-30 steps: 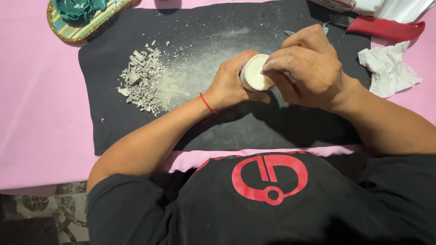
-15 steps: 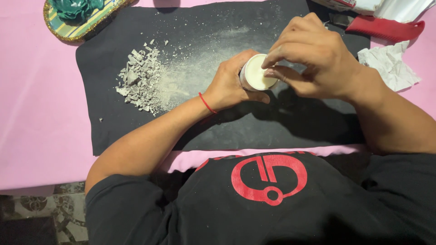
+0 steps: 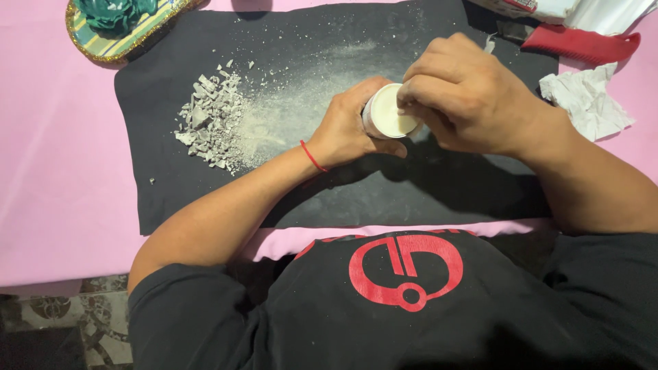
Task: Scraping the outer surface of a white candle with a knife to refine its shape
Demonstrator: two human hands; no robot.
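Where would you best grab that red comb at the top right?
Probably by the comb's long red back, from above, pinching across its width. It lies flat on the table, its left end partly hidden behind the right hand, so the right half is freer.

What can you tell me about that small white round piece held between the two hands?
The white round piece is a small cylinder, pale cream and matte, like plaster or wax, with its flat circular face turned up toward the camera. The left hand wraps its side from the left, while the right hand covers its right edge with the fingertips on the face. It is over the black mat, right of a pile of grey chips and pale dust.
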